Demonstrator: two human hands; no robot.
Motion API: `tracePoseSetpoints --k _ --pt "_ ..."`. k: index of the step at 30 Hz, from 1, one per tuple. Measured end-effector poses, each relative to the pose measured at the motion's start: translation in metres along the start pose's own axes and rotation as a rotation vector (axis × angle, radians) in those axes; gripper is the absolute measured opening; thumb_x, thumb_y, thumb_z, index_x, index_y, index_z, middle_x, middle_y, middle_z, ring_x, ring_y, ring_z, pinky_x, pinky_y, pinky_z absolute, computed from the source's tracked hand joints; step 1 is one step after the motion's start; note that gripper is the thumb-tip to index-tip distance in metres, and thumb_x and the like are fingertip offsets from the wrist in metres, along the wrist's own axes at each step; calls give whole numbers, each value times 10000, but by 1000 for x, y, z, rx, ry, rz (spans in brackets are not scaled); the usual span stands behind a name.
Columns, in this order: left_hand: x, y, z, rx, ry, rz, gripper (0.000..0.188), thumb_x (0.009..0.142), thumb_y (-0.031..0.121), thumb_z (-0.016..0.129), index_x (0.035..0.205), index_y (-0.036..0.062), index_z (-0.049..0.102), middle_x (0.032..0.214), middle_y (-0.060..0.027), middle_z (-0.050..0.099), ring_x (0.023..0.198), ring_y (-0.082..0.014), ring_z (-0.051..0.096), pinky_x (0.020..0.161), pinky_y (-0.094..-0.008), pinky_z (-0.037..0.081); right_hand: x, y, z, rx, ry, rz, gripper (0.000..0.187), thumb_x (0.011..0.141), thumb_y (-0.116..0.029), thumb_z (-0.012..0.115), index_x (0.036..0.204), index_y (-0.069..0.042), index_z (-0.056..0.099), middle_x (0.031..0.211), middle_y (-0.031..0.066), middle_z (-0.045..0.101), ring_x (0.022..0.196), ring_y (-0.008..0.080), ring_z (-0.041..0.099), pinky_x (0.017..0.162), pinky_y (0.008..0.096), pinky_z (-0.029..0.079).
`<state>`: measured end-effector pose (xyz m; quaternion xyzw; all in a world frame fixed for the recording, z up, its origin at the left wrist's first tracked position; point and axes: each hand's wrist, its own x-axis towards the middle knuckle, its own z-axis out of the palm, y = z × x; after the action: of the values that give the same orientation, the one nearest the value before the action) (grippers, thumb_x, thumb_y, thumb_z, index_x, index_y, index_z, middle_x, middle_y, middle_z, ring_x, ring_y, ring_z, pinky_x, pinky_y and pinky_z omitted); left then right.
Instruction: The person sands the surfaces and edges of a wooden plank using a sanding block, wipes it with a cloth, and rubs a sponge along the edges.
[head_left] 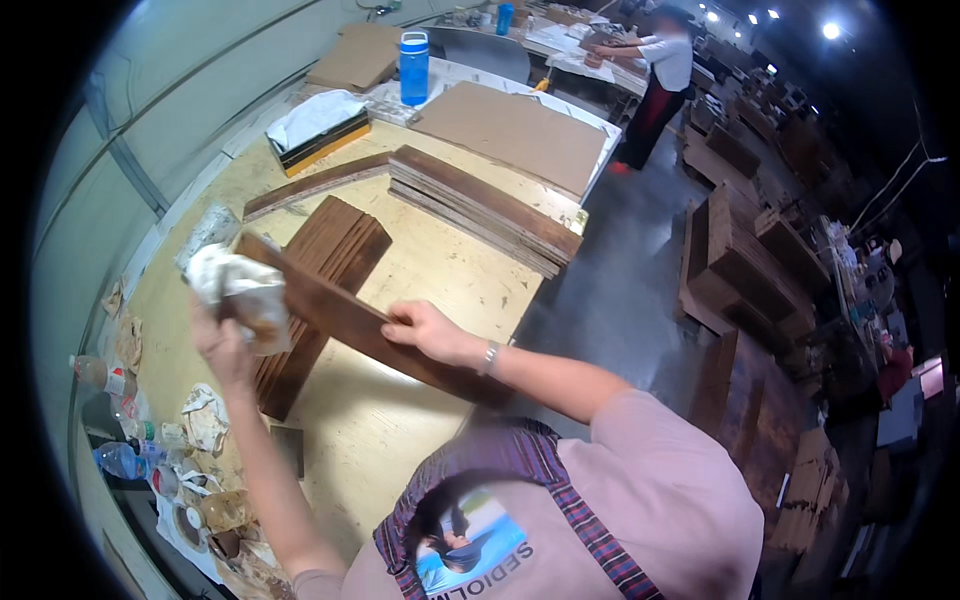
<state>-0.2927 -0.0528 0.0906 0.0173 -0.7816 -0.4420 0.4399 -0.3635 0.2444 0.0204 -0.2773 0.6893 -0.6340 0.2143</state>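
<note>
My left hand (224,348) is closed round a crumpled white cloth (232,278) with brown stains. It presses the cloth to the far left end of a long dark brown wooden board (350,322). My right hand (432,332) grips the same board nearer to me, its fingers over the upper edge. The board is tilted on its edge and slants down toward my body. Beneath it, partly hidden, lies a row of brown boards (345,225) packed side by side on the pale worktable (375,425).
Farther back are a stack of brown boards (480,208), a cloth-topped box (318,130), a cardboard sheet (510,130) and a blue bottle (413,70). Plastic bottles (120,460) and rags (205,418) line the left edge. Another person (662,85) stands beyond; wooden furniture (745,250) fills the right.
</note>
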Motion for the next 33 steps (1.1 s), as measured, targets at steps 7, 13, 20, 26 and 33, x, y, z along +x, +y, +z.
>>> tracePoseSetpoints --k 7,13,20,26,33 --pt "-140 55 73 244 -639 373 379 799 -25 536 1144 72 659 1324 -93 599 1280 -349 515 1135 -527 283 71 -35 -25 859 347 -54 131 971 -91 562 1019 26 596 882 103 663 785 183 659 737 336 572" --pt "-145 29 22 -217 -459 -387 409 801 -70 436 1154 -2 632 1198 -147 644 1093 -237 631 991 -387 470 66 -39 -35 654 545 -267 111 969 -81 586 892 -3 607 866 48 654 761 101 609 714 249 513" --pt "-99 81 79 327 -561 304 427 736 -69 591 1145 25 672 1430 -173 488 1327 -404 441 1101 -476 351 80 -28 8 737 532 -59 147 942 -95 627 806 -41 618 818 -6 624 756 64 535 692 228 442" --pt "-212 12 13 -251 -409 -490 466 720 -179 450 1071 6 694 1348 -173 543 1210 -405 548 993 -476 469 84 -41 -33 562 563 -296 88 938 -84 630 892 -10 642 822 31 653 735 96 580 716 262 491" --pt "-92 86 64 374 -398 240 291 819 72 596 1098 9 649 1392 -141 513 1328 -359 444 1102 -530 304 42 -17 11 480 183 209 226 897 -168 616 807 37 647 740 54 666 651 162 602 618 329 482"
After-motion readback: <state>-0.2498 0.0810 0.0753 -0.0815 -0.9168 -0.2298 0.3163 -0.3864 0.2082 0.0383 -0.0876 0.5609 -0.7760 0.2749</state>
